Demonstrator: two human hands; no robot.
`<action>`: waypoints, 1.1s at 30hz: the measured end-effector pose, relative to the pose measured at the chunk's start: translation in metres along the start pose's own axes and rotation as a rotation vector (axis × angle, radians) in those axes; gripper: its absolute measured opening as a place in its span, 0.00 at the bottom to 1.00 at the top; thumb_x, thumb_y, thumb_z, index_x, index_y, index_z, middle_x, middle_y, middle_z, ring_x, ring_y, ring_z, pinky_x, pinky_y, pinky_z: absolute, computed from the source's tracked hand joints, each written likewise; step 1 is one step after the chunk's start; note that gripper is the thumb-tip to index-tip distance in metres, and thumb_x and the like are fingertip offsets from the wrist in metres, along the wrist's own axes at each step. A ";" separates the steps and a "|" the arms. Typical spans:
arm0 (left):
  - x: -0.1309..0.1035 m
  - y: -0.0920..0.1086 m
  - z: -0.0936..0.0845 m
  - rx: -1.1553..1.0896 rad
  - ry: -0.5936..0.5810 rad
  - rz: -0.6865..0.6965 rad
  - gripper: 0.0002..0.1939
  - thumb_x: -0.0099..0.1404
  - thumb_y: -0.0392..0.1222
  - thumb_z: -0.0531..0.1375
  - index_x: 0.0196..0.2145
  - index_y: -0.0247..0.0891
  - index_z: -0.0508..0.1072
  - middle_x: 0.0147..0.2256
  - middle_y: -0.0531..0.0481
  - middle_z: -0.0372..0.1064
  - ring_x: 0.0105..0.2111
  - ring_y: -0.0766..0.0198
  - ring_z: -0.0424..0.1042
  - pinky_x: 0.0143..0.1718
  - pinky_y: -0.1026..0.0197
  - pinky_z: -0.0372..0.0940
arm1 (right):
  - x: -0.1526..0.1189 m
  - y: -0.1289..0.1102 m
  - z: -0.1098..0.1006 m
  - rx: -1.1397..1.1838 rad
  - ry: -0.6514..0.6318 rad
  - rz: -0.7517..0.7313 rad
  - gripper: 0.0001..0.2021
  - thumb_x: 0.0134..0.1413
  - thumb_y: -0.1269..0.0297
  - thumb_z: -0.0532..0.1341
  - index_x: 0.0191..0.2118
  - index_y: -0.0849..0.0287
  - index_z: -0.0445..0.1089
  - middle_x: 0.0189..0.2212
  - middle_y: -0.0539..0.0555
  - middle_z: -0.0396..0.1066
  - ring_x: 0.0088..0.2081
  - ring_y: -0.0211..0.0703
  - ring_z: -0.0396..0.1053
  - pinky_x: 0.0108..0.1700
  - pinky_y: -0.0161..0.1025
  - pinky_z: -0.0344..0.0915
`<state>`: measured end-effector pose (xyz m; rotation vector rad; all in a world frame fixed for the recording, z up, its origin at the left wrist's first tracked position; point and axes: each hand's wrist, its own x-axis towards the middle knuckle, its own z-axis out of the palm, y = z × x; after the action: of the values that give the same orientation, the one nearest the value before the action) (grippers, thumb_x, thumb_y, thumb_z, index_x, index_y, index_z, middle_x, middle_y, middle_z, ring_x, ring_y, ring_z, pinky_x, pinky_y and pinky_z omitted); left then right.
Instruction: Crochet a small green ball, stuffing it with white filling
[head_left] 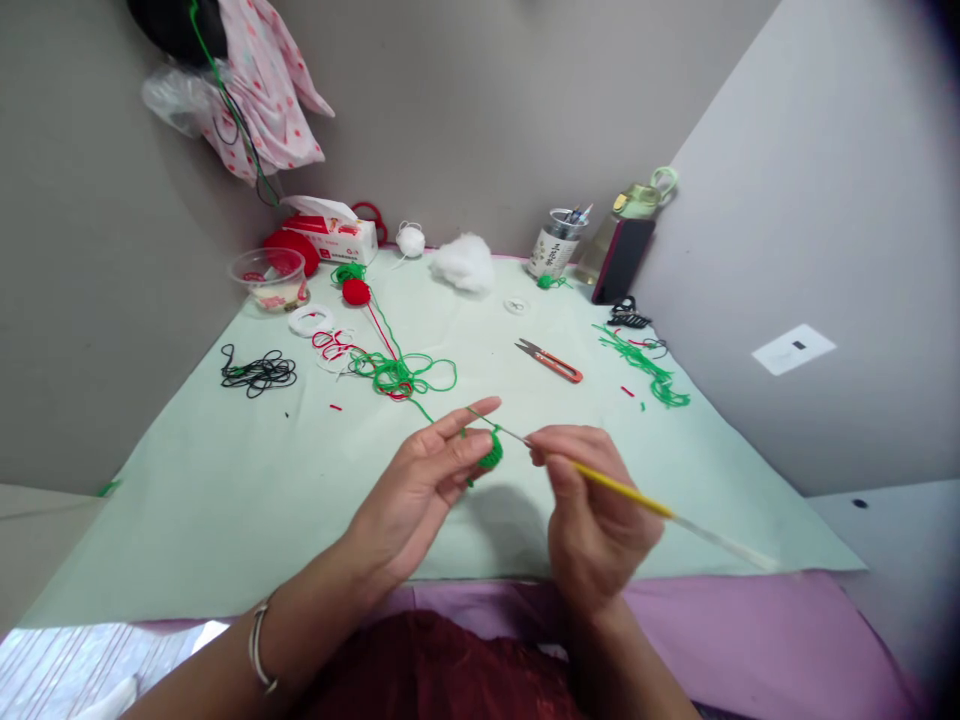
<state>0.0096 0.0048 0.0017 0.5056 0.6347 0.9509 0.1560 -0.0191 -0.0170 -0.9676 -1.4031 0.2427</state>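
Between the thumb and fingers of my left hand (427,475) is a small green crocheted piece (491,451), its index finger stretched out with green yarn near it. My right hand (596,515) is closed around a crochet hook with a yellow handle (622,488). The hook's thin metal tip reaches left to the top of the green piece, where a loop of yarn meets it. From my left hand a green strand runs back to a loose tangle of green yarn (394,375) on the pale green cloth (300,520).
Orange thread snips (551,361) lie beyond my hands. Black yarn (259,372) and a plastic tub (274,283) are at left. White stuffing (463,263), a pen can (556,245) and a leaning phone (624,262) stand along the back. Green yarn scraps (652,370) lie at right.
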 end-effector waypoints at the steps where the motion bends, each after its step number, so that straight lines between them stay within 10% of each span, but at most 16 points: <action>1: 0.000 0.002 0.000 0.001 0.010 0.009 0.22 0.61 0.39 0.73 0.53 0.39 0.81 0.30 0.56 0.69 0.32 0.71 0.66 0.43 0.65 0.61 | 0.001 0.000 -0.001 0.089 0.017 0.083 0.13 0.67 0.74 0.61 0.45 0.49 0.81 0.35 0.51 0.77 0.36 0.42 0.72 0.36 0.40 0.68; 15: -0.005 0.000 -0.006 0.369 0.008 0.157 0.21 0.64 0.44 0.71 0.54 0.49 0.81 0.40 0.52 0.70 0.40 0.63 0.65 0.45 0.62 0.61 | 0.010 0.007 -0.004 0.547 -0.027 0.542 0.09 0.66 0.60 0.64 0.36 0.56 0.81 0.32 0.53 0.78 0.30 0.37 0.72 0.34 0.36 0.70; 33: -0.009 -0.002 -0.006 0.677 0.161 0.382 0.16 0.64 0.39 0.69 0.50 0.48 0.83 0.33 0.54 0.69 0.30 0.65 0.59 0.37 0.60 0.58 | -0.001 -0.006 -0.013 0.048 -0.210 0.008 0.13 0.69 0.76 0.56 0.48 0.53 0.75 0.37 0.52 0.78 0.38 0.43 0.75 0.40 0.43 0.71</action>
<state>0.0029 -0.0029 -0.0010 1.1910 1.0364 1.1336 0.1653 -0.0297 -0.0120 -0.9281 -1.5771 0.3915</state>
